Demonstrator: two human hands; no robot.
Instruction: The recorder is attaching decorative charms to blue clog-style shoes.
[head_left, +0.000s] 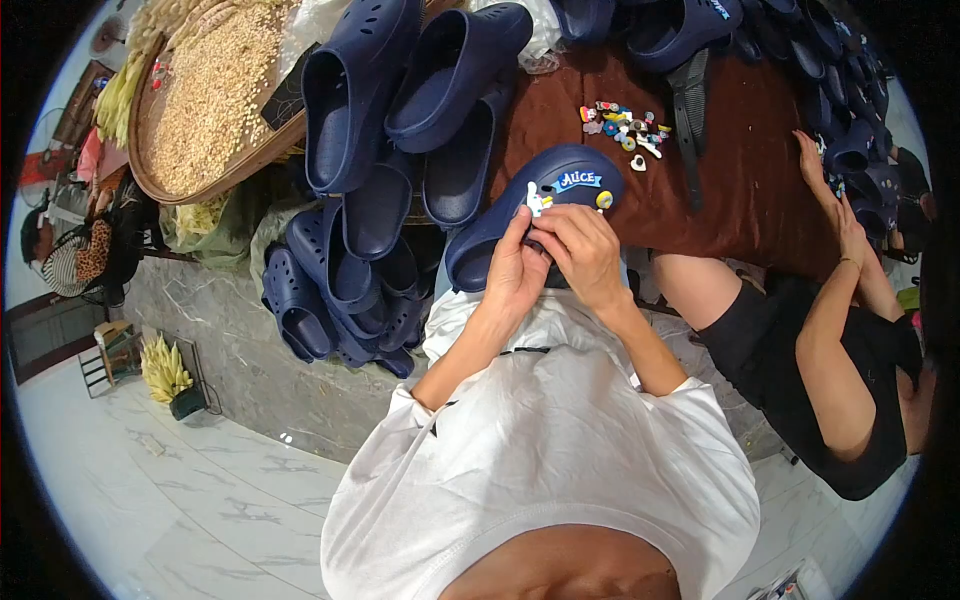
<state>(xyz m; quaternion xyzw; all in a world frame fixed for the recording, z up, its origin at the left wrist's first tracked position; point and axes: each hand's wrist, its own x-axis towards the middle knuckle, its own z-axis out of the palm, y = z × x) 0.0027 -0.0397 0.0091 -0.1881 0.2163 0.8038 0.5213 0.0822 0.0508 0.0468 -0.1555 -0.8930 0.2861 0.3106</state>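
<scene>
A navy clog (497, 228) lies in front of me at the brown cloth's edge, its toe pointing away to the right. On its upper sit a blue ribbon-shaped shoe charm (577, 180) and a round yellow-and-blue charm (604, 200). A small white shoe charm (534, 197) with a bit of yellow shows at the clog's near side, right at my fingertips. My left hand (515, 270) pinches it from the left. Fingers curled, my right hand (585, 255) meets it from the right; its thumb and palm are partly hidden.
Loose colourful charms (625, 128) lie on the brown cloth (745, 170) beyond the clog. Stacked navy clogs (365, 210) stand at my left, beside a woven tray (140, 150) of pale grains. To the right, a co-worker's hands (848, 225) are among more clogs (852, 145).
</scene>
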